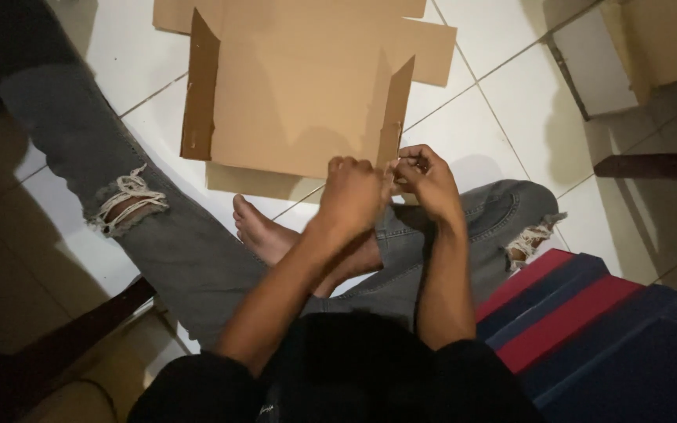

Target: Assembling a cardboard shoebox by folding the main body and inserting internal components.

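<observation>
While both hands work at its near right corner, the cardboard box blank (299, 102) lies on the white tiled floor (503, 102), just beyond my crossed legs.

Item: flat brown cardboard sheet, partly folded. Two side flaps stand upright, one at the left (200, 90), one at the right (396, 110). The far panels and the near strip lie flat, so by my judgement the folding is begun and most of it is left.

Orientation: long axis runs left to right; the open face points up, the raised flaps run near to far.

Left hand (352, 192): fingers curled and closed at the near end of the right flap; whether they pinch the card itself I cannot tell.

Right hand (426, 178): fingers bunched tightly just beside the left hand, at the same corner; what they grip is hidden.

Surroundings: grey ripped jeans (158, 227) and a bare foot (264, 231) between me and the sheet; a red and dark blue cushion (589, 329) near right; a dark wooden furniture leg (667, 168) at the right; another cardboard piece (660, 43) at the far right.
</observation>
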